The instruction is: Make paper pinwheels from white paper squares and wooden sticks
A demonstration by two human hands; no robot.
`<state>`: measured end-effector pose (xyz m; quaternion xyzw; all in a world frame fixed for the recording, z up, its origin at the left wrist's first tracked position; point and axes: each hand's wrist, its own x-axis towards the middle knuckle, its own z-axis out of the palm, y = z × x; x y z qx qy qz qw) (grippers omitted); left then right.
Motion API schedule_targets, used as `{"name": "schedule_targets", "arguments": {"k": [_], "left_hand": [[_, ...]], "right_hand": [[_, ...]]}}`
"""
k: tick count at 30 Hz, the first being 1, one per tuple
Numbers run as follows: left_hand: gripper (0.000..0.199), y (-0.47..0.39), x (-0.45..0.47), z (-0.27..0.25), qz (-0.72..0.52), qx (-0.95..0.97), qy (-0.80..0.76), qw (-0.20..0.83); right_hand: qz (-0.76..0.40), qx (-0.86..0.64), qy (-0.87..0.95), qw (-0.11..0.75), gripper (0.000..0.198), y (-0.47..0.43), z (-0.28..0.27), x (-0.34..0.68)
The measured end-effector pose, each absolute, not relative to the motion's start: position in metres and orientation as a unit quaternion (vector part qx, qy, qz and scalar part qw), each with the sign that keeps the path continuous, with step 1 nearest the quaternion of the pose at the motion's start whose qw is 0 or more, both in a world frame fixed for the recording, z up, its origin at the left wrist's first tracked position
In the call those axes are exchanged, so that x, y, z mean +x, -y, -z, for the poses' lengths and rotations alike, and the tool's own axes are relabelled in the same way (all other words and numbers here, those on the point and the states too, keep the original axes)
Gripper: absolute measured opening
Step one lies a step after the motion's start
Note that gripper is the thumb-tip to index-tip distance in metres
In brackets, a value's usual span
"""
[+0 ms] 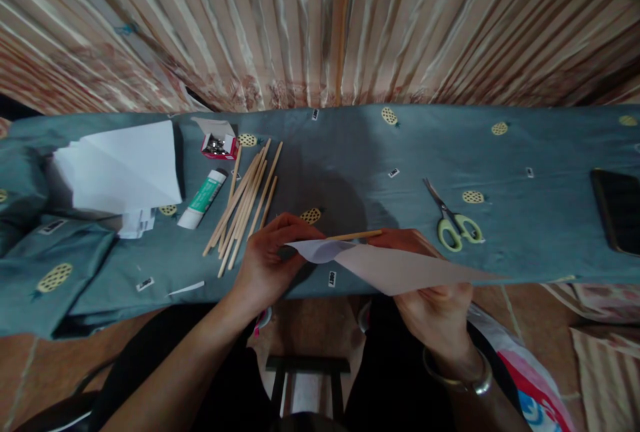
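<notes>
Over the front edge of the table, both hands hold a sheet of white paper (400, 267) together with a thin wooden stick (354, 236). My left hand (273, 255) pinches the curled left end of the paper, its fingers closed. On the other side, my right hand (430, 292) is closed around the paper from behind and below, so the sheet hides part of its fingers. The stick lies along the paper's far side, running between the two hands. Just left of my left hand, several more wooden sticks (245, 209) lie in a loose pile.
Green-handled scissors (453, 219) lie to the right, a black phone (617, 209) at the far right edge. A glue tube (203, 199), a small red box (219, 142) of metal pieces, and stacked white paper (127, 165) are at left. A paper scrap (187, 288) lies near the front edge.
</notes>
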<state>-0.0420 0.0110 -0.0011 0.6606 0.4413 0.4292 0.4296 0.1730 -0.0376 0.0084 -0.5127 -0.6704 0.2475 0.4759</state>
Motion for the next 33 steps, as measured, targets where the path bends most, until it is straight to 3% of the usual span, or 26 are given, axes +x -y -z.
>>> {"name": "schedule_targets", "arguments": {"k": [19,33], "left_hand": [[0.01,-0.0104,-0.0417,-0.0003,-0.43,0.677,-0.446,0.398],[0.015,-0.0084,-0.0418,-0.002,-0.428,0.673,-0.468,0.38]], "right_hand": [[-0.243,-0.52,0.67,0.471,0.027,0.0377,-0.0096,0.1727],[-0.242,-0.528,0.657,0.48,0.032,0.0371,-0.011,0.17]]}}
